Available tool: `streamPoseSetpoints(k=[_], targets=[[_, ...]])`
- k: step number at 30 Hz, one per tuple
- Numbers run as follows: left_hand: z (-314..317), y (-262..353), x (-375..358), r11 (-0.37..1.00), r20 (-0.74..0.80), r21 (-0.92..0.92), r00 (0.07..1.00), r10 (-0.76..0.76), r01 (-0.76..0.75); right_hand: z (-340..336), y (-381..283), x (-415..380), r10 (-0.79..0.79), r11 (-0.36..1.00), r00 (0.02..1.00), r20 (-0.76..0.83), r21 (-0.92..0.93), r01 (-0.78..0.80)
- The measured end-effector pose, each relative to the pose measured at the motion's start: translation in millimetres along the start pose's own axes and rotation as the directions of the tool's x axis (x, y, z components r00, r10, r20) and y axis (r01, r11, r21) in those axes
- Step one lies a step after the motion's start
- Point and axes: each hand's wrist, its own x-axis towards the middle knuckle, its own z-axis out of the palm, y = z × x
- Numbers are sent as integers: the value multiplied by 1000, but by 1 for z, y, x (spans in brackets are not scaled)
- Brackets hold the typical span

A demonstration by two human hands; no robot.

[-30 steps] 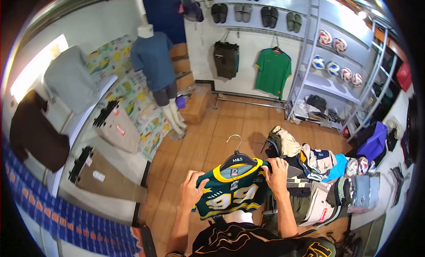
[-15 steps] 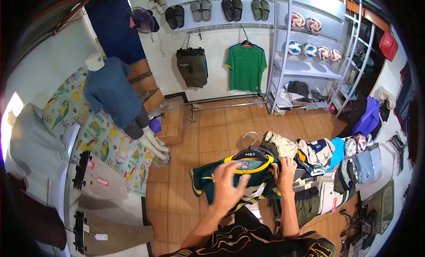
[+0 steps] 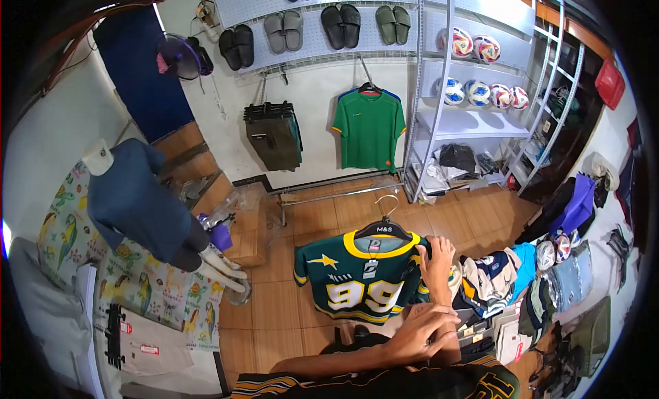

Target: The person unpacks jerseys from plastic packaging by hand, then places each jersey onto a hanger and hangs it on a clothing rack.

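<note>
While the right hand (image 3: 436,260) pinches the green jersey (image 3: 357,279) shoulder, left hand (image 3: 425,332) fingers curl on the forearm.

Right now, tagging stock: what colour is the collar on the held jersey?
Yellow, on a dark green jersey; head view shows it.

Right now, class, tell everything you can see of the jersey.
The jersey is dark green with a yellow collar, yellow-edged sleeves, a yellow star on one shoulder and a white 99 across the chest. It hangs upright on a black hanger marked M&S. The right hand grips its shoulder; the left hand lies below its hem.
</note>
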Motion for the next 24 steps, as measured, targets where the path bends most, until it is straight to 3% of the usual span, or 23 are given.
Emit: streamPoseSetpoints(k=[3,5,6,9,11,16,24], targets=[[-20,-38,20,991,50,-121,997,-56,62,24,16,32,-2,1000,1000,-11,-19,2],[-50,-61,30,794,399,-444,885,-239,415,39,27,52,41,999,999,28,-16,-40],[-68,-76,31,621,552,-595,821,-147,511,47,32,62,37,999,999,18,-16,-36],[-105,-114,26,586,582,-662,813,9,467,70,47,93,65,996,998,24,-54,-64],[-119,-140,46,571,641,-644,766,40,509,89,56,115,61,996,998,8,-68,-60],[-159,-197,102,516,856,-498,490,163,697,146,85,175,67,985,998,11,-160,-64],[-197,-299,166,698,889,-291,455,-56,654,217,114,282,111,984,993,-46,-135,-116]])
